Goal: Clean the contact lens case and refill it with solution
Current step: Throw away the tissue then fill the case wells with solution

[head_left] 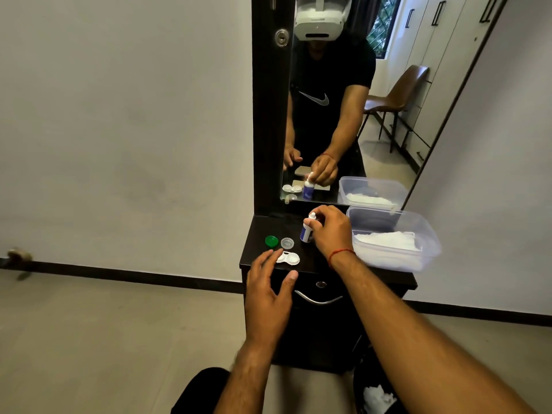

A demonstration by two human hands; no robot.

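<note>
- Nearest the camera, two bare forearms reach forward over a black dresser top (260,231).
- The left hand (267,297) hovers palm down at the front edge of the dresser, fingers loosely spread and holding nothing. Its fingertips (270,255) lie at the left end of the white contact lens case (288,258); whether they touch it cannot be told.
- The contact lens case lies flat near the front edge, both wells uncovered, just beyond the left fingertips and to the left of the right wrist.
- Just past the case, beyond the left fingertips, a green cap (271,241) and a clear cap (287,243) sit side by side on the dresser top, apart from the case.
- The right hand (330,234), with a red thread (339,255) round the wrist, is closed around the small solution bottle (307,230). The bottle stands upright on the dresser, its white nozzle showing above the fingers and its blue label below them.
- To the right of the right hand's knuckles, a clear plastic tub (418,231) holds white tissues (388,245).
- Farthest back, beyond the right fingers, a mirror (385,121) repeats the hands, bottle, case and tub.
</note>
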